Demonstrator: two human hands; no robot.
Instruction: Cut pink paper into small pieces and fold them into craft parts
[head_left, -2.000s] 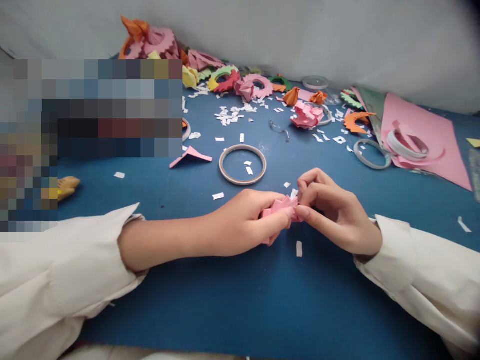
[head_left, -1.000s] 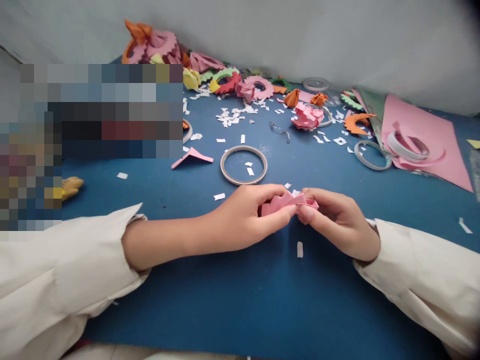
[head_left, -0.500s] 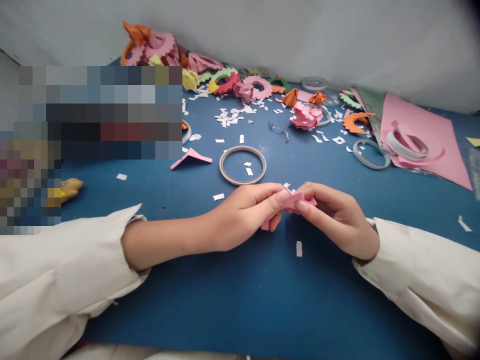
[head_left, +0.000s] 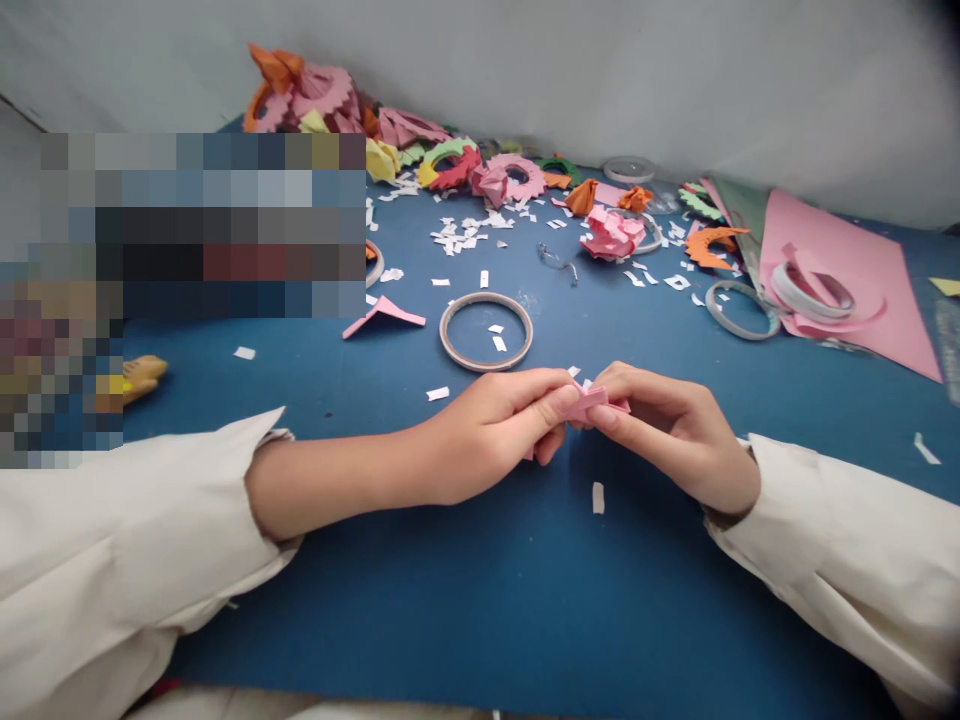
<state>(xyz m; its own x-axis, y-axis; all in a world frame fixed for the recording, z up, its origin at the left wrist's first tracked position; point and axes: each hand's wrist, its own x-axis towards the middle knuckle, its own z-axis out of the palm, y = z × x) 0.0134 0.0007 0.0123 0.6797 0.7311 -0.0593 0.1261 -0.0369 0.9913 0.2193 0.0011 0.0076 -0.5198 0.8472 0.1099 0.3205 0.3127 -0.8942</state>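
Observation:
Between my two hands is a small piece of folded pink paper (head_left: 587,402), held just above the blue table. My left hand (head_left: 499,430) pinches it between thumb and fingers, and a bit of pink shows below the palm. From the other side, my right hand (head_left: 667,425) grips the paper's right end with thumb and fingertips. Parts of the folds are hidden by the fingers. A ring-shaped roll of tape (head_left: 448,350) lies flat just beyond my left hand. Another folded pink strip (head_left: 384,310) rests farther left.
White paper scraps (head_left: 457,236) are scattered over the blue table (head_left: 450,600). Folded paper rings (head_left: 536,175) and crumpled pink paper (head_left: 611,235) lie toward the wall. At right are a pink sheet (head_left: 892,290), a white tape roll (head_left: 814,300) and scissors (head_left: 765,290).
The hands stay almost in place. Less pink paper shows below my left hand, and the right fingers have shifted very slightly left along the paper.

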